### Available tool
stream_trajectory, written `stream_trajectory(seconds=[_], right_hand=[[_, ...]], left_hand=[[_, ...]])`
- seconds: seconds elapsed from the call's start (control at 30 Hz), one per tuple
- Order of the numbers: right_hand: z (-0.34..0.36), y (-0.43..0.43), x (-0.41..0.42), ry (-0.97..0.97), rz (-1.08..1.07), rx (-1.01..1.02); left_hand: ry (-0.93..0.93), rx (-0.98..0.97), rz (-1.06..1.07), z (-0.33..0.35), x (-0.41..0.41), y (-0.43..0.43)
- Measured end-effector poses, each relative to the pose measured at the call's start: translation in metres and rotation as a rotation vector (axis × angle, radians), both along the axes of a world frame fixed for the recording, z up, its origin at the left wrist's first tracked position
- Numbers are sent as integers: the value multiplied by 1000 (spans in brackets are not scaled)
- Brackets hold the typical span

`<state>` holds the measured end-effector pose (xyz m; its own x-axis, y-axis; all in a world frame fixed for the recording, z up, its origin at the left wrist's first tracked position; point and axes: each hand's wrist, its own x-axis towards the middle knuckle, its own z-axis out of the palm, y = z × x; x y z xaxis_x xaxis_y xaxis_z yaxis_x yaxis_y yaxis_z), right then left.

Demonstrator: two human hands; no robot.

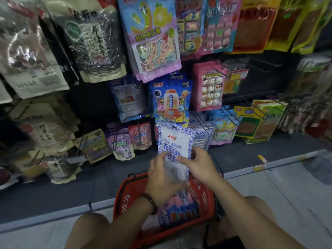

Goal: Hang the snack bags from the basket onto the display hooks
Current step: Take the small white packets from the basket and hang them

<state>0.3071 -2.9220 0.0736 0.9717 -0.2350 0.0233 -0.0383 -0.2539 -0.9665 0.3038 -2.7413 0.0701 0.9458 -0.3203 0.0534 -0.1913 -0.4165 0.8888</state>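
Observation:
A white snack bag with a blue patterned border (173, 141) stands upright above the red basket (125, 198). My left hand (162, 178) grips its lower left side and my right hand (197, 164) pinches its right edge. Its top reaches the wire display hooks (203, 121) on the lowest row, in front of matching bags (203, 139) hanging there. More pink and blue snack bags (177, 209) lie in the basket, partly hidden by my left wrist.
Rows of hanging snack bags fill the rack: a blue gumball bag (170, 103), a pink snowman bag (209, 87), purple bags (122, 144). Bare hooks (258, 63) jut out at right. A yellow price tag (260, 162) sits on the shelf rail. My knees flank the basket.

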Motion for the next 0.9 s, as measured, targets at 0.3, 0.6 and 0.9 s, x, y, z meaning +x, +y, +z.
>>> stream_trajectory(seconds=[0.3,0.6,0.9], right_hand=[[-11,-9,-9,-120,-54,-241],[-24,-59,17,116,-99,178],[-41,-87,27,-29,-254,-7]], left_hand=[[351,-357,138,-4,36,4],[438,-357,-1,-10,61,4],[148,-182,54,-19,98,-34]])
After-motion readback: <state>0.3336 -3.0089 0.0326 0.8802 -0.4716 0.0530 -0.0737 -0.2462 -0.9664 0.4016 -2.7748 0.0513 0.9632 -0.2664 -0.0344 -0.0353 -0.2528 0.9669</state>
